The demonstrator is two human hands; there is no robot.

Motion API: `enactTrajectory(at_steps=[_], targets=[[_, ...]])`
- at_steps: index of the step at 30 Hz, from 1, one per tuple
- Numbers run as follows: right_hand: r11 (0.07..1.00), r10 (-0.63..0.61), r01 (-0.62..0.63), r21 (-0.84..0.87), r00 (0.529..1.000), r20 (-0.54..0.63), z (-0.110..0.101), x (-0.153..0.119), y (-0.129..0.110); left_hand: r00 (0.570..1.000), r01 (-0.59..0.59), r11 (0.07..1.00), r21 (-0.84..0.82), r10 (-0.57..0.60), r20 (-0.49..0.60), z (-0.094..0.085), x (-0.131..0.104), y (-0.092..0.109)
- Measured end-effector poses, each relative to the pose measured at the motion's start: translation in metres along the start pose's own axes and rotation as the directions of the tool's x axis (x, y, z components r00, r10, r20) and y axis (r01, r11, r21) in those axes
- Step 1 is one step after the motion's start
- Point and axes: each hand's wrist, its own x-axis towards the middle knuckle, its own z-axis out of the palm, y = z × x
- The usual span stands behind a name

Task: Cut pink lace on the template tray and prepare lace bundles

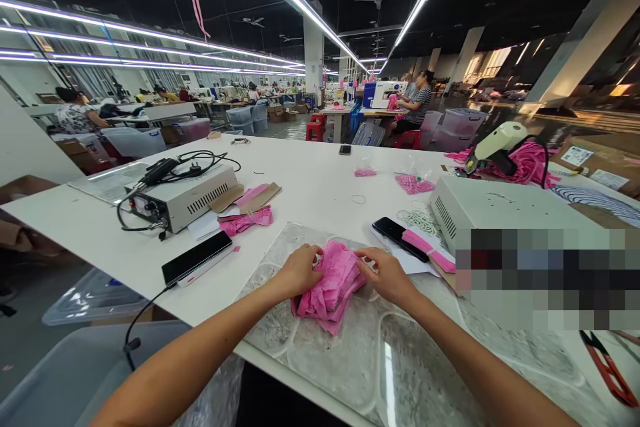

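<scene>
A loose stack of pink fabric pieces (331, 283) lies on a grey marbled mat in front of me. My left hand (301, 270) grips its left edge, with the thumb and fingers curled round the cloth. On the opposite side, my right hand (384, 271) pinches the upper right edge between thumb and fingers. The pieces overlap unevenly and fan out toward me at the bottom. Part of the stack's far side is hidden by my fingers. The marbled mat (345, 360) has a pattern of rounded shapes under both forearms.
Left are a black phone (197, 258), a boxy device (183, 197) with a cable, and pink strips on cardboard (247, 219). Right are another phone (400, 238), rubber bands (420, 220), a larger grey box (515, 210) and red-handled scissors (607, 368). Bagged pink pieces (414, 183) lie beyond.
</scene>
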Motion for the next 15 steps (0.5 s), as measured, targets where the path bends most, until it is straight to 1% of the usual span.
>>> enactTrajectory(at_steps=[3, 7, 11, 13, 15], targets=[[0.998, 0.059, -0.060, 0.008, 0.997, 0.043, 0.005, 0.010, 0.006, 1.000, 0.012, 1.000, 0.019, -0.012, 0.018, 0.002, -0.001, -0.001], [0.992, 0.106, -0.111, 0.064, 0.991, 0.076, 0.008, 0.010, 0.013, 1.000, 0.005, 1.000, -0.003, -0.005, 0.007, 0.002, -0.007, 0.000], [0.986, 0.129, -0.134, 0.095, 0.990, 0.053, 0.004, 0.010, 0.012, 0.999, -0.044, 0.998, -0.048, 0.044, -0.005, 0.000, -0.016, 0.003], [0.987, 0.136, -0.139, 0.084, 0.990, 0.035, 0.003, 0.012, 0.009, 0.999, -0.040, 0.997, -0.072, 0.040, -0.005, -0.002, -0.015, 0.003], [0.988, 0.146, -0.148, 0.055, 0.989, 0.037, 0.004, 0.015, 0.006, 1.000, -0.011, 0.997, -0.081, 0.010, -0.002, -0.003, -0.010, 0.003]])
